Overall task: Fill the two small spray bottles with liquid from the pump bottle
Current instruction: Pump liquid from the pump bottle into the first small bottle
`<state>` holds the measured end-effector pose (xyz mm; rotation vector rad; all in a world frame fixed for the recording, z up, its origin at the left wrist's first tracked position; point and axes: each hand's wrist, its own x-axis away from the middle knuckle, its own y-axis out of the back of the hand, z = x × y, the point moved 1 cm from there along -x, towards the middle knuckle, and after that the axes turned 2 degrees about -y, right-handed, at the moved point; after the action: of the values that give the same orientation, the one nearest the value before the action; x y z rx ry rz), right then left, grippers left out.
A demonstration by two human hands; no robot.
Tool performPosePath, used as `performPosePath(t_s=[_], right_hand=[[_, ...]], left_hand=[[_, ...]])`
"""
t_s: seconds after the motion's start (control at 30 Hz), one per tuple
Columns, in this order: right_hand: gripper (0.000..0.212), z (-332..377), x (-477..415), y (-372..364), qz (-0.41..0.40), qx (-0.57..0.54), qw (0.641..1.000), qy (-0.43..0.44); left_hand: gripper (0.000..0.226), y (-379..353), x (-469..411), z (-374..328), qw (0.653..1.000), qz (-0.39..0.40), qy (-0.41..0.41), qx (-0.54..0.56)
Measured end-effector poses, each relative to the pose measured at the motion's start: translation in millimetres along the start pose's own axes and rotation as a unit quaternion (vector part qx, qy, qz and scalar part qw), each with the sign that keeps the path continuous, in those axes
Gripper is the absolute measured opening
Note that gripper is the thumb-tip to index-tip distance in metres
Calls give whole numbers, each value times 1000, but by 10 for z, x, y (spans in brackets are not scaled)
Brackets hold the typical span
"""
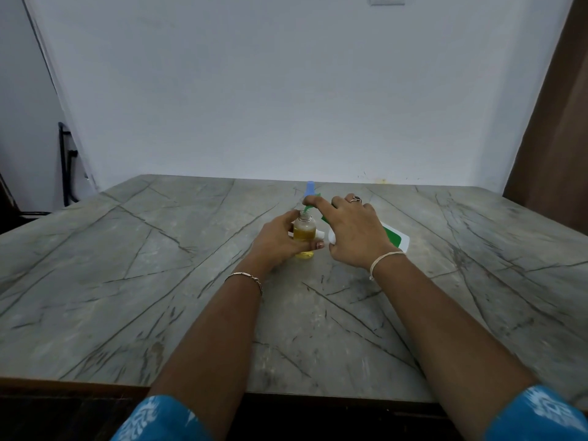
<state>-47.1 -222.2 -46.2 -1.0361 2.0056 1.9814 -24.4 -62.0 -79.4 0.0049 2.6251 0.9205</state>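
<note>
A small clear spray bottle (304, 235) with yellow liquid stands uncapped on the table, and my left hand (280, 241) grips its body. My right hand (353, 232) holds the white-and-green pump bottle (394, 238) tilted, with its forefinger stretched over the green nozzle (307, 207) at the small bottle's mouth. Behind them a blue-topped spray bottle (310, 188) stands upright, its body hidden by the hands. A small white piece (319, 233) shows between the hands; I cannot tell what it is.
The grey marble-patterned table (159, 281) spreads wide around the hands. A white wall stands just behind its far edge. A black metal frame (66, 163) is off the table at the left, and a brown curtain (553, 138) hangs at the right.
</note>
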Motion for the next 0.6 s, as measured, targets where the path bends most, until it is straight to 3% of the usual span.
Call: performPosePath(t_s=[0.23, 0.47, 0.6], right_hand=[[82, 51, -32, -3, -1, -13, 1000, -7], [96, -31, 20, 27, 3, -16, 1000, 18], [89, -14, 7, 15, 2, -6, 1000, 11]], left_hand=[[71, 9, 12, -24, 1000, -7, -8, 13], [88, 4, 0, -21, 1000, 3, 11, -1], [79, 9, 21, -50, 1000, 2, 7, 6]])
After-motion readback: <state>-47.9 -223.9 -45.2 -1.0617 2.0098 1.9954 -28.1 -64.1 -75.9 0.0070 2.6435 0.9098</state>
